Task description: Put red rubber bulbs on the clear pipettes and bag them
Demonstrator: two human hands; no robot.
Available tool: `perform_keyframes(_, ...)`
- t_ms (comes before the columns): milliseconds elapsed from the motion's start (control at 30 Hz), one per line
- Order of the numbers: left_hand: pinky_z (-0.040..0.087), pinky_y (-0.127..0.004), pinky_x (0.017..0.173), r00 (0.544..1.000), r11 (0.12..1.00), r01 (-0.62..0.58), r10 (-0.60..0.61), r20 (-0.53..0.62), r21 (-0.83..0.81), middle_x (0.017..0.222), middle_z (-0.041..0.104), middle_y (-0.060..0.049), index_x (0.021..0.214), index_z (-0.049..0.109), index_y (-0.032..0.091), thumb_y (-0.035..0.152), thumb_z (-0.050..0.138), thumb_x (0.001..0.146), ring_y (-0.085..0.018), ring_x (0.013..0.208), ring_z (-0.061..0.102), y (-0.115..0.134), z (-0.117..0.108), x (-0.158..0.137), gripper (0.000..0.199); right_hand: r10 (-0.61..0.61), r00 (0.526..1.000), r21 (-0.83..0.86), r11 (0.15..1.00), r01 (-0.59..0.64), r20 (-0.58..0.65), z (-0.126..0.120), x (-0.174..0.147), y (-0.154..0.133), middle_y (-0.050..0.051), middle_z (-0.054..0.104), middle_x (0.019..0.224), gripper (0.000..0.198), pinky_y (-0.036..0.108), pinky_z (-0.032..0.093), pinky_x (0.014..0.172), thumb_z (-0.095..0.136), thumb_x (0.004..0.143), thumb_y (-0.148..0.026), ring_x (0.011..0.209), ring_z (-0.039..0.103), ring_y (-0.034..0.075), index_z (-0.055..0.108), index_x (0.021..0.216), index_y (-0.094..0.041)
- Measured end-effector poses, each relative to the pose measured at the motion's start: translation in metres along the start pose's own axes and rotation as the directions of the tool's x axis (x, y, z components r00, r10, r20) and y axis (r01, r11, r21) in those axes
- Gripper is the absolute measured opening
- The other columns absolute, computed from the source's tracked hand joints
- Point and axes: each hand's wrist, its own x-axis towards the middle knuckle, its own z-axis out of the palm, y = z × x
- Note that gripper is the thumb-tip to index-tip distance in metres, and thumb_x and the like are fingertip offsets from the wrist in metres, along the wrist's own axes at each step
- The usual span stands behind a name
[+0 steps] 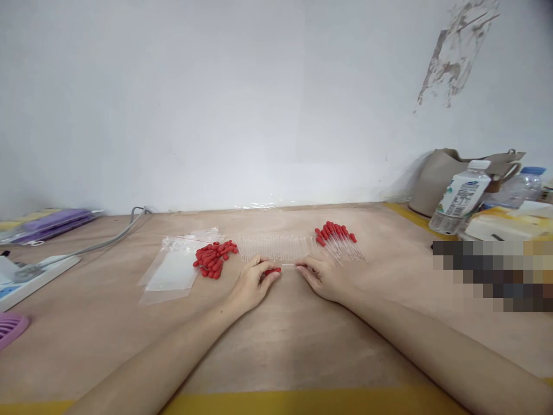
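Between the fingers of my left hand (256, 281) is a red rubber dropper bulb (273, 270), its open end turned right. My right hand (322, 275) pinches a thin clear glass dropper tube (288, 265), whose free end points left at the bulb. A small gap seems to separate the two. Just behind my hands lies a row of clear glass tubes (276, 246). A pile of loose red bulbs (212, 259) is to the left of my left hand. Beyond my right hand, several droppers with red bulbs fitted (337, 233) lie fanned out.
Clear zip bags (170, 274) lie left of the bulb pile. A white power strip (38, 279) with a grey cable sits at the far left, near purple packets (56, 223). On the right stand a plastic bottle (461, 197) and a grey-beige container (432, 181). A wall rises behind the table.
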Motion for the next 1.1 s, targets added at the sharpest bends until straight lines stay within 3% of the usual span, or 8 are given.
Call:
perform_keyframes(433, 0.043, -0.026, 0.068, 0.998, 0.996, 0.029, -0.033, -0.044, -0.086, 0.086, 0.063, -0.003, 0.091, 0.058, 0.018, 0.028, 0.045, 0.085, -0.015, 0.078, 0.057, -0.0004, 0.0027, -0.0008, 0.018, 0.030, 0.999, 0.100, 0.995, -0.028, -0.021, 0.0030, -0.0004, -0.0048, 0.002, 0.064, 0.081, 0.022, 0.027, 0.040, 0.070, 0.040, 0.086, -0.025, 0.075, 0.056, 0.014, 0.061, 0.091, -0.020)
perform_keyframes(833, 0.045, -0.023, 0.062, 0.998, 0.991, 0.027, -0.021, 0.051, -0.129, 0.075, 0.065, -0.001, 0.087, 0.063, 0.017, 0.029, 0.046, 0.084, -0.013, 0.066, 0.059, -0.0005, 0.0016, -0.0045, 0.020, -0.054, 0.992, 0.178, 0.983, 0.033, 0.115, -0.0005, 0.0024, 0.0004, 0.002, 0.061, 0.072, 0.025, 0.025, 0.041, 0.065, 0.040, 0.088, -0.029, 0.069, 0.054, 0.013, 0.064, 0.087, -0.019)
perform_keyframes(967, 0.045, -0.023, 0.064, 0.994, 0.996, -0.005, 0.015, 0.110, -0.094, 0.075, 0.066, -0.001, 0.087, 0.064, 0.018, 0.029, 0.046, 0.085, -0.013, 0.068, 0.060, 0.0036, -0.0006, -0.0050, 0.021, -0.078, 0.985, 0.125, 0.990, 0.059, 0.152, -0.0008, 0.0009, 0.0029, 0.001, 0.061, 0.072, 0.023, 0.026, 0.038, 0.068, 0.041, 0.087, -0.027, 0.069, 0.054, 0.012, 0.064, 0.086, -0.021)
perform_keyframes(1100, 0.044, -0.023, 0.064, 0.993, 0.998, -0.030, 0.036, 0.116, -0.054, 0.078, 0.068, -0.002, 0.088, 0.065, 0.018, 0.029, 0.047, 0.085, -0.013, 0.069, 0.060, 0.0041, -0.0002, -0.0047, 0.021, -0.082, 0.986, -0.043, 0.995, 0.089, 0.144, -0.0017, -0.0017, 0.0002, 0.002, 0.062, 0.073, 0.022, 0.029, 0.034, 0.071, 0.043, 0.086, -0.025, 0.068, 0.053, 0.013, 0.064, 0.084, -0.022)
